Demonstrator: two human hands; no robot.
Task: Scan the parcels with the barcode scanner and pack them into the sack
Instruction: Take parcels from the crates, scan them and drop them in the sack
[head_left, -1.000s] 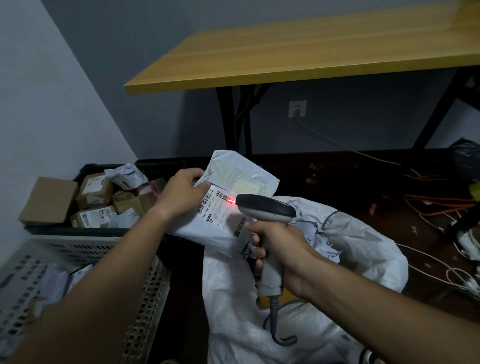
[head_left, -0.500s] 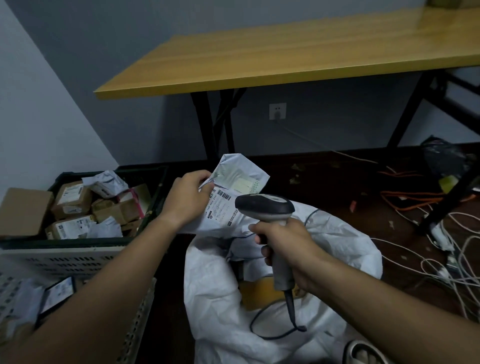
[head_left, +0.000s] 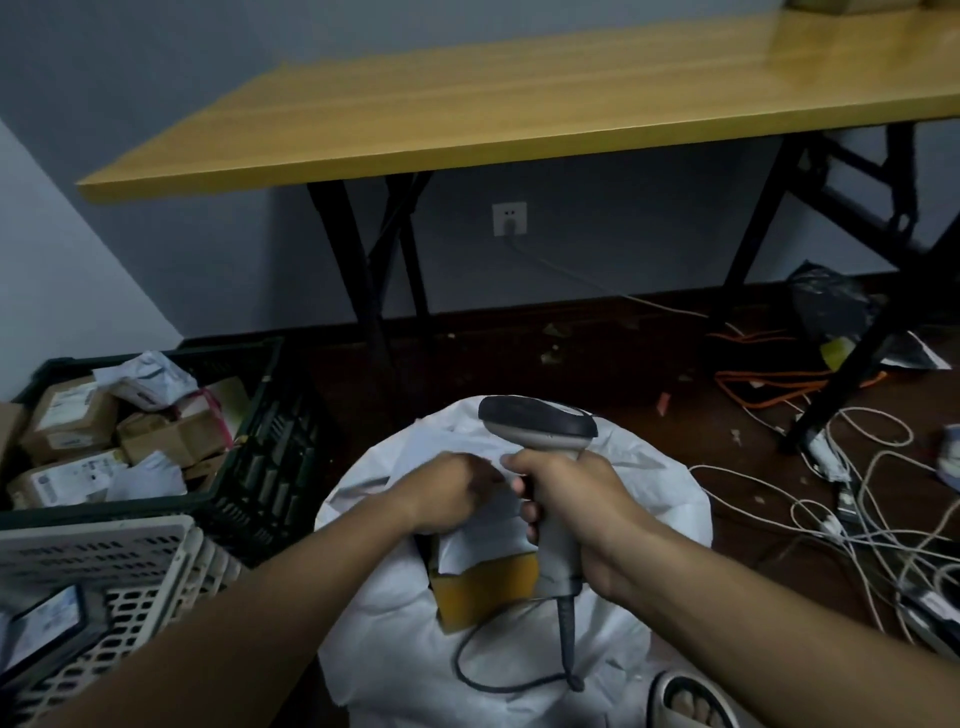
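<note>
Head view: your right hand (head_left: 582, 514) grips the barcode scanner (head_left: 540, 426) by its handle, head pointing toward 10 o'clock, cord looping down at 6 o'clock. Your left hand (head_left: 447, 493) clutches a white parcel (head_left: 488, 535) at the mouth of the white sack (head_left: 665, 499), just beside the scanner. A yellow parcel (head_left: 483, 587) lies inside the sack. At 9 o'clock a dark crate (head_left: 260, 467) holds more parcels (head_left: 72, 415). The bench (head_left: 519, 114) stands at 12 o'clock.
</note>
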